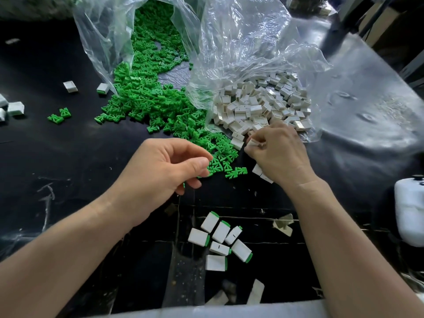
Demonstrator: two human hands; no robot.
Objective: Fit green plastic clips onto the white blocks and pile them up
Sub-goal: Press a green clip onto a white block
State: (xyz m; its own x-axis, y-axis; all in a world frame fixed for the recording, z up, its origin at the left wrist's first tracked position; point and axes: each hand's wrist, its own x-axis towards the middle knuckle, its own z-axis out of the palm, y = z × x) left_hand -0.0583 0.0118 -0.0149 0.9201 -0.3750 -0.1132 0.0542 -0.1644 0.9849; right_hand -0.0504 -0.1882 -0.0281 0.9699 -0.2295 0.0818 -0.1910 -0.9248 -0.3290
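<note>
The right hand (275, 154) pinches a white block (252, 142) at the near edge of the heap of blocks (263, 106); the left hand (165, 168) curls over the green clips (149, 99) just to its left; whether it holds one cannot be told; the block probably travels left to meet it.

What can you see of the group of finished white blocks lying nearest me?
Seven finished blocks lie flat in a loose cluster near the front of the dark table, closest to you. Each is a white, plastic-looking rectangle with a green clip end showing at one edge; some show a thin dark slit. Several touch their neighbours, and none is clearly stacked. Nothing else touches them.
</note>
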